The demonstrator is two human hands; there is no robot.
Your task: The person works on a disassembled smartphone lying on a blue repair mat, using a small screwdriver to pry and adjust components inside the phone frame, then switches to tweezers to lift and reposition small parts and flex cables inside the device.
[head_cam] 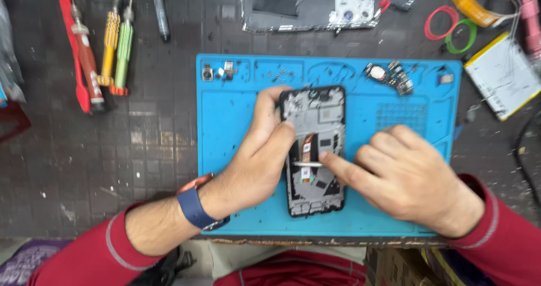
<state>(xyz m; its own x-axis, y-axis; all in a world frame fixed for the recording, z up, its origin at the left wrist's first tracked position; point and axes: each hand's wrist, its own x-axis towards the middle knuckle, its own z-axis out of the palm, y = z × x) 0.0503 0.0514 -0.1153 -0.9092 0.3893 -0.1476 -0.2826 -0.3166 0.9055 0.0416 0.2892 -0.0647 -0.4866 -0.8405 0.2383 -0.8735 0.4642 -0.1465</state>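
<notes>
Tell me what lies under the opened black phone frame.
The opened black phone frame lies on the blue silicone work mat. The mat beneath the frame is covered, so anything there stays unseen.

Thing: we see an opened smartphone (313, 151), back cover off, dark frame.
Pose: we find it flat, lengthwise, top end away from us.
Inside: we make out grey shielding, an orange flex cable (307, 145), a thin silver bar (307, 164) across the middle.
Place: we see it central on the blue repair mat (225, 145).

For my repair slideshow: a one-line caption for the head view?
Left hand steadies an opened phone on a blue mat; right hand presses inside.
</notes>
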